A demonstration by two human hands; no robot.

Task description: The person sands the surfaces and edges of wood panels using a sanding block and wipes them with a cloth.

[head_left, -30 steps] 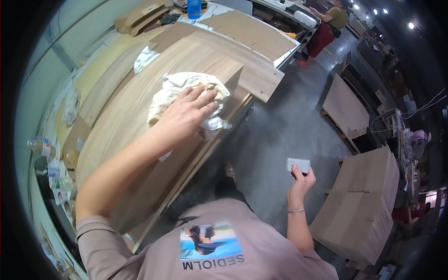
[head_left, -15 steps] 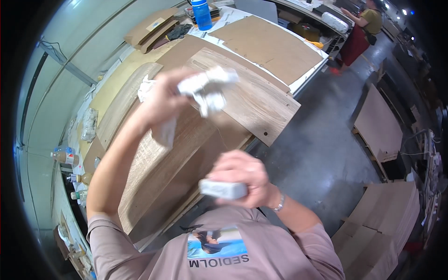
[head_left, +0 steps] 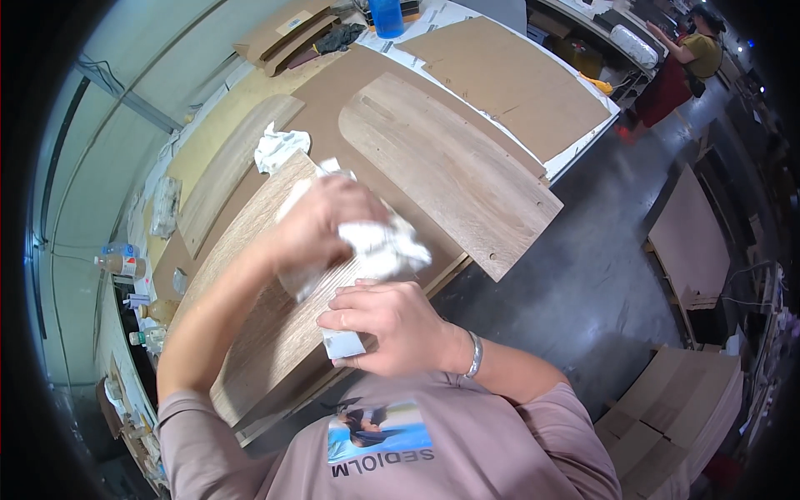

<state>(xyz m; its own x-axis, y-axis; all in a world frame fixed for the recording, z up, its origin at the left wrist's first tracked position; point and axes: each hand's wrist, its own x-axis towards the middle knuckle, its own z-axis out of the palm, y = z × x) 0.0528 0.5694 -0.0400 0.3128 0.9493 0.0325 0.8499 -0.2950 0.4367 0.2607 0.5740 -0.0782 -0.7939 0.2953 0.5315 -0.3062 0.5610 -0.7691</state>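
My left hand (head_left: 327,218), smeared by motion, is closed on a crumpled white cloth (head_left: 385,248) over the nearest wood-grain board (head_left: 242,321). Close to the board's near edge, my right hand (head_left: 404,327) grips a small pale grey-white block (head_left: 343,343); its exact kind does not show. Beyond it lies another wood-grain board (head_left: 450,167) with a rounded far end and small holes at the near end. A second crumpled white cloth (head_left: 282,150) rests just past the nearest board's far corner.
On the left, a narrow wood-grain board (head_left: 240,177) lies on the table, with bottles (head_left: 121,262) along that side. A blue bottle (head_left: 386,18) and cardboard sheet (head_left: 508,87) are at the back. Flat cartons (head_left: 675,404) stand at right. A person (head_left: 687,67) works far right.
My left hand has come down and nearer with the cloth, onto the nearest board. My right hand has brought the block slightly left, beside the board's edge. The view has shifted slightly.
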